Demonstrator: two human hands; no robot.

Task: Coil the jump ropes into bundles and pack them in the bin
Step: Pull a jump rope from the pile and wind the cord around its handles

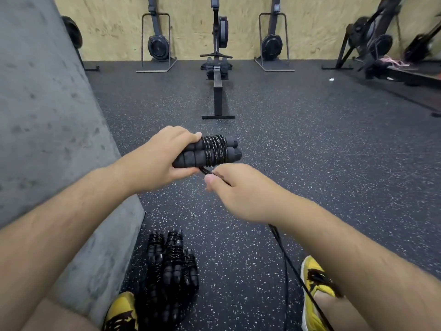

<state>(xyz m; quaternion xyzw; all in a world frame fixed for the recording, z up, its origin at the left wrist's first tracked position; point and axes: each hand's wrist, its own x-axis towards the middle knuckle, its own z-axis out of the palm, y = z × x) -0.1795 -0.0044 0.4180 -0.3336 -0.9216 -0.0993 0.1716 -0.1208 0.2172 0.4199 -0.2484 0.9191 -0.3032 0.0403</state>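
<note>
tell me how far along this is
Done: wound bundles lie piled on the floor. In hand: the left hand grips paired handles, partly wrapped; the right hand pinches the rope, which trails down loose. Left: finish wrapping, then pack; no bin in view.

Speckled floor (310, 144); rope bundles (172, 266) piled; rower (217, 91)

Left hand (164, 158) grips the handles (232, 154); right hand (238, 189) pinches the rope (214, 150).
</note>
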